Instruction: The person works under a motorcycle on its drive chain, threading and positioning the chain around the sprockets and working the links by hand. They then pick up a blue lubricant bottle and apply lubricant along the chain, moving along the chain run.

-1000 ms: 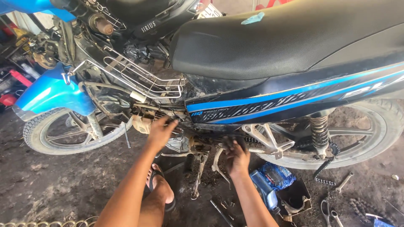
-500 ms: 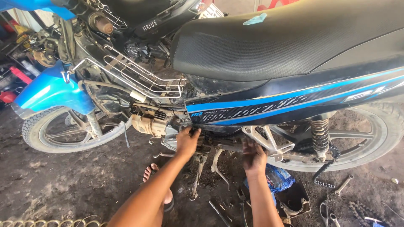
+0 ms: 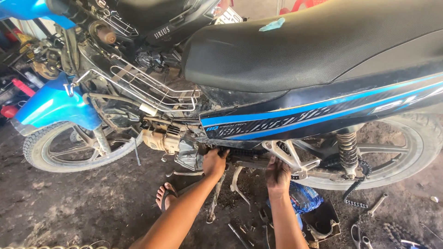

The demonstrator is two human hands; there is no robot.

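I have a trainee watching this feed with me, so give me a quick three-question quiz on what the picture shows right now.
1. True or false: the left hand is up against the underside of the motorcycle, beside the engine.
2. Which lies on the ground at far right? A) a loose drive chain and a wrench; B) a helmet; C) a spare tyre.
3. What does the right hand reach toward?

Key
1. True.
2. A; the chain hangs down from the rear wheel area to the ground.
3. The frame just below the silver footrest bracket; whether it holds a tool cannot be told.
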